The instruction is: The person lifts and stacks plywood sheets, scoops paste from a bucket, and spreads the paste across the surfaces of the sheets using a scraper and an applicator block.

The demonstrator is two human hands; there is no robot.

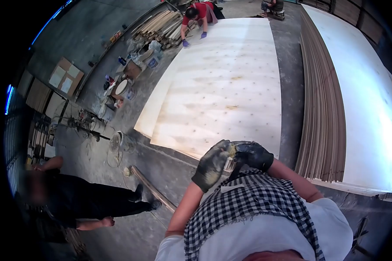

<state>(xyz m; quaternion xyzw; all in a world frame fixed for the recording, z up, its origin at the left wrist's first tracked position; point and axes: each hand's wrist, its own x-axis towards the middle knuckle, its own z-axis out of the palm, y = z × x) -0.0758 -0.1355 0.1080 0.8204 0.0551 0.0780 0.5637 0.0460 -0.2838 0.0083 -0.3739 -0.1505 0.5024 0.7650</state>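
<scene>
Both my hands wear dark, stained gloves and meet in front of the checked apron (248,195), at the near edge of a large pale wood sheet (231,95). My left hand (212,165) is closed, its fingers against those of my right hand (255,155), which is closed too. A small yellowish thing (232,151) shows between the fingertips, with a pale ribbed piece just below it. What exactly each hand grips is too small to make out. Dark spots and a few brown marks dot the sheet.
A tall stack of sheets (322,100) stands at the right. A person in red with purple gloves (199,17) leans over the sheet's far end. Another person in dark clothes (96,195) is at the lower left, near a bucket (117,141) and a long strip (152,189).
</scene>
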